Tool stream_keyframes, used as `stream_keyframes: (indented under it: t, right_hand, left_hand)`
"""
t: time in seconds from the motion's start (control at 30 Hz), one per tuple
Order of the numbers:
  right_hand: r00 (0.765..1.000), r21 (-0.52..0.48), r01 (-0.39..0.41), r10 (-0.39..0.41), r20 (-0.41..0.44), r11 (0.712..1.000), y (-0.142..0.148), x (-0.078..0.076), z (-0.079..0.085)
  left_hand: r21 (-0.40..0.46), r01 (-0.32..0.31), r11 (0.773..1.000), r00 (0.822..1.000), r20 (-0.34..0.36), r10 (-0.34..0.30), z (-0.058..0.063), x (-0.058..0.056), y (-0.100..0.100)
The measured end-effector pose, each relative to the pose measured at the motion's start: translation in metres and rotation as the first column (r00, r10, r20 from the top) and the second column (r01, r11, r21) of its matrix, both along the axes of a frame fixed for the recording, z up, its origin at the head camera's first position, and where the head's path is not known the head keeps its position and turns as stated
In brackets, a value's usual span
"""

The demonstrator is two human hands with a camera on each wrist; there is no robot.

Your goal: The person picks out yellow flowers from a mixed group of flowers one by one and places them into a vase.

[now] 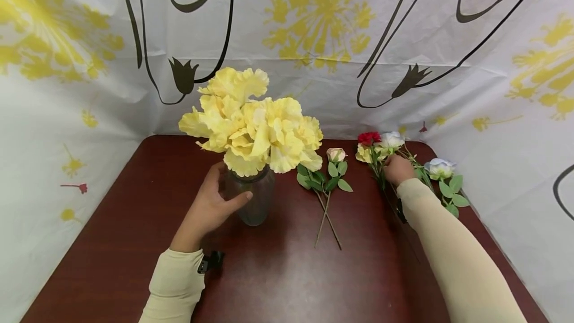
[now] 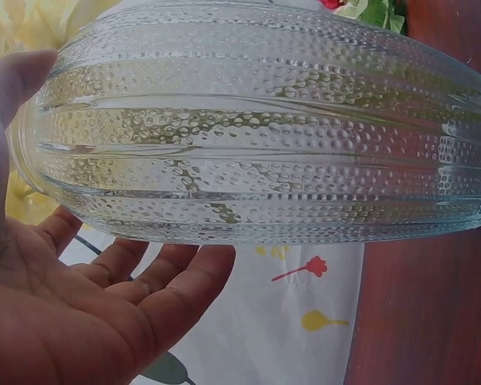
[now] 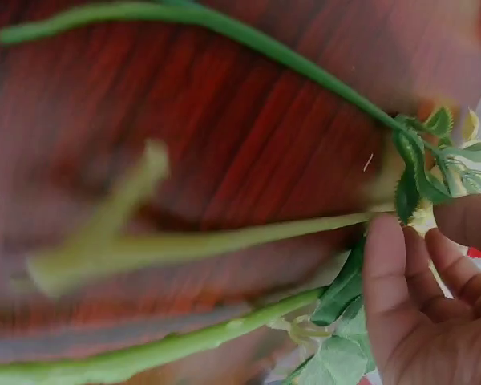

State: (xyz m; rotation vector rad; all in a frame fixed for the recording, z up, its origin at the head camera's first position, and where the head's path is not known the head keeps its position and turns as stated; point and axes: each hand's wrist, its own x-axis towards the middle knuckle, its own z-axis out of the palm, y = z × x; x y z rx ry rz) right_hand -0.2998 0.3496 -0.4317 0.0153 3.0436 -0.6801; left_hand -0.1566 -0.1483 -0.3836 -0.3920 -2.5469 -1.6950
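A ribbed, bumpy clear glass vase (image 2: 264, 152) stands on the table, filled with large ruffled yellow flowers (image 1: 255, 128). My left hand (image 1: 215, 203) holds it just below the neck, thumb across the front and fingers curled round the far side. At the far right, my right hand (image 1: 399, 169) reaches into a loose group of artificial flowers. In the right wrist view its fingertips pinch a pale green flower stem (image 3: 248, 238); which bloom belongs to it is hard to tell. Around that hand lie a red flower (image 1: 369, 137), a white flower (image 1: 392, 139) and a yellow flower (image 1: 364, 153).
Two crossed stems lie mid-table, one topped by a pale pink rose (image 1: 336, 154). A bluish-white flower (image 1: 439, 168) with green leaves lies near the right edge of the dark red table (image 1: 305, 283). A patterned white cloth (image 1: 323, 93) hangs behind and at both sides.
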Motion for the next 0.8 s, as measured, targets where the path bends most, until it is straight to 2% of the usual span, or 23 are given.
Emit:
stream_keyframes:
  t: [0.2, 0.33, 0.63, 0.7, 0.8]
  right_hand:
    - [0.992, 0.059, 0.015, -0.022, 0.126, 0.998, 0.003, -0.004, -0.008]
    - [0.990, 0.076, 0.011, -0.022, 0.142, 0.997, 0.003, -0.004, -0.009]
    - [0.994, 0.002, 0.044, -0.045, 0.100, 0.999, -0.001, 0.002, 0.002]
    - [0.997, -0.016, 0.049, -0.048, 0.064, 0.999, -0.003, 0.002, 0.005]
    - [0.998, -0.014, 0.053, -0.054, -0.038, 0.998, -0.006, 0.001, 0.010]
  left_hand:
    - [-0.003, 0.004, 1.000, 1.000, -0.002, -0.004, 0.000, 0.000, 0.000]
    - [-0.002, 0.003, 1.000, 1.000, 0.001, -0.003, 0.000, -0.001, 0.000]
    - [0.013, 0.006, 1.000, 1.000, -0.002, -0.006, 0.001, 0.000, 0.001]
    - [0.011, 0.005, 1.000, 1.000, 0.000, -0.005, 0.001, 0.001, 0.001]
    - [0.003, 0.004, 1.000, 1.000, -0.004, -0.004, 0.000, 0.000, 0.000]
